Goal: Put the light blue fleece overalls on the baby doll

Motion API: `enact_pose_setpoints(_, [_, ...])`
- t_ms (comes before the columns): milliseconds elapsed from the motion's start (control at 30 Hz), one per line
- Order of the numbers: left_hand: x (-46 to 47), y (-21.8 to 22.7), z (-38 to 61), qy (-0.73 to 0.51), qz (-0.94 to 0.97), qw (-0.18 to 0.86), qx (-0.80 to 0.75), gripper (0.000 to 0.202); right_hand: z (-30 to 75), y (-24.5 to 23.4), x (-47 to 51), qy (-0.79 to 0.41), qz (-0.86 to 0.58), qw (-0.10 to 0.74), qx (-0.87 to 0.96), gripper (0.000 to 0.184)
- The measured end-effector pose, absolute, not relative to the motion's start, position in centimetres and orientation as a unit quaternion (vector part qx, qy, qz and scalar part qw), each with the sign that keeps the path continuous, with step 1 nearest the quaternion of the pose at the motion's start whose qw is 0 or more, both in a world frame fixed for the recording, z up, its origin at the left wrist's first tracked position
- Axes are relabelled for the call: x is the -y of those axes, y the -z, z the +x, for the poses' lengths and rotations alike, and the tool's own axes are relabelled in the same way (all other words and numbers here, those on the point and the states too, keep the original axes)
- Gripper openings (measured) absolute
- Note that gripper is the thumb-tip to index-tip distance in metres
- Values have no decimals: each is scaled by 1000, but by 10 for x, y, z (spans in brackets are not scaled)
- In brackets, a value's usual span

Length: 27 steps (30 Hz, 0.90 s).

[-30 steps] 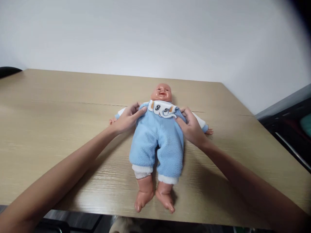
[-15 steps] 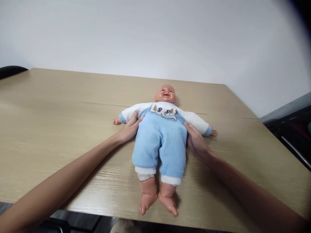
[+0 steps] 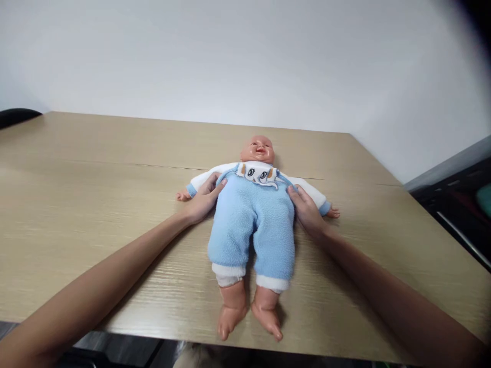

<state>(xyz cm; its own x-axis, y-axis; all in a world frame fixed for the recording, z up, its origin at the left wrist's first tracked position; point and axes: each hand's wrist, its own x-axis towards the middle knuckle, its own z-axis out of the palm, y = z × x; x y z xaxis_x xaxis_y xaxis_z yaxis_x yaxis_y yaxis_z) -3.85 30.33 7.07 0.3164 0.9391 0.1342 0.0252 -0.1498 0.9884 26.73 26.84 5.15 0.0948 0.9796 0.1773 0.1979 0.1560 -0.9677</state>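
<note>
A baby doll (image 3: 253,225) lies on its back on the wooden table (image 3: 95,204), head away from me, bare feet near the front edge. It wears a light blue fleece romper with white sleeves and an elephant bib. My left hand (image 3: 201,201) clasps the doll's side under its arm, thumb lying on the blue fabric. My right hand (image 3: 307,210) clasps the opposite side of the torso, fingers pressed along the romper just below the other sleeve.
The table runs wide to the left and back to a plain white wall. A dark chair back (image 3: 15,116) shows at the far left. Dark furniture (image 3: 460,204) stands beyond the table's right edge.
My hands slid from the doll's shoulders and bib down to the sides of its torso, uncovering the white sleeves. The doll shifted slightly on the table.
</note>
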Motion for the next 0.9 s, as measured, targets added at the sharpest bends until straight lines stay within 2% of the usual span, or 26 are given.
enact_pose_setpoints(100, [-309,-68,-46,-440,630,516,-377,34,270,-56,-263,-352,-528,515,577,41])
enact_pose_setpoints(233, [-313,-64,-51,-448,636,498,-383,34,270,-57,-258,-384,-518,506,573,33])
enact_pose_setpoints(467, [-308,-69,-46,-462,622,506,-379,34,267,-58,-257,-370,-520,517,570,28])
enact_pose_setpoints(767, [-304,-71,-40,-547,605,406,-412,32,253,-73,-260,-327,-528,564,544,22])
enact_pose_setpoints(900, [-302,-74,-38,-558,617,379,-405,25,252,-92,-282,-327,-551,534,551,21])
